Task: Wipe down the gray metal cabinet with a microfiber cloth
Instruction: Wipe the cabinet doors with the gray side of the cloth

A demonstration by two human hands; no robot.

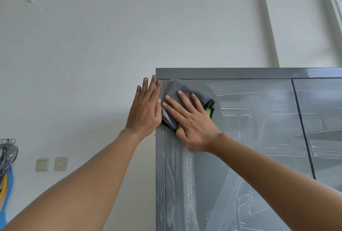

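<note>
Before a pale wall (92, 45), the right hand (190, 119) presses flat, fingers spread, a gray cloth (187, 91) on the cabinet (240, 119) door; the left hand (146, 108) lies open on its side edge. The cloth is half hidden.

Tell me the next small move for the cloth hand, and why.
Probably slide the right hand, pressing the gray cloth flat, straight down the cabinet door. The cloth sits at the door's top left corner, and whitish streaks show just below it. The left hand lies flat at the cabinet's edge.

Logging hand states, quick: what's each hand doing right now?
Left hand: open, flat against the cabinet side edge.
Right hand: open, straight fingers pressing the cloth on the door.
</note>
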